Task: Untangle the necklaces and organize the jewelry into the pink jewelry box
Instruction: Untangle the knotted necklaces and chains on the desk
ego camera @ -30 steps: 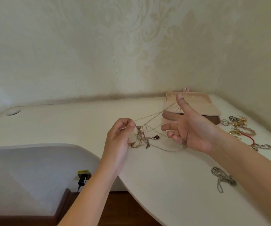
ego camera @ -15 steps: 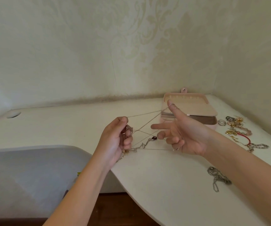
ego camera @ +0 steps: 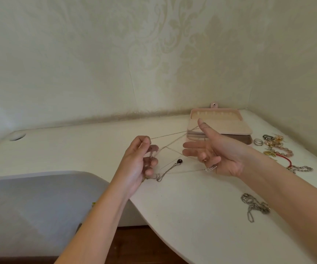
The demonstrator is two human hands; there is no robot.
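The left hand point(ego camera: 138, 161) pinches the tangled necklaces point(ego camera: 170, 149); the right hand point(ego camera: 216, 153) is spread, chains looped over its fingers, above the bench point(ego camera: 192, 216). Pulling wider could tighten the knot or snap a fine chain. The pink jewelry box point(ego camera: 220, 122) sits close behind, the bench edge just beneath the left hand.

**Thin chains pulled between two hands**

In the middle of the picture, the left hand point(ego camera: 137, 161) pinches thin necklaces point(ego camera: 173, 147). They stretch to the spread right hand point(ego camera: 218, 155). A dark pendant point(ego camera: 179, 161) hangs between. The open pink jewelry box point(ego camera: 220, 123) sits behind on the white table point(ego camera: 201, 216). More jewelry point(ego camera: 276, 147) lies at the right.
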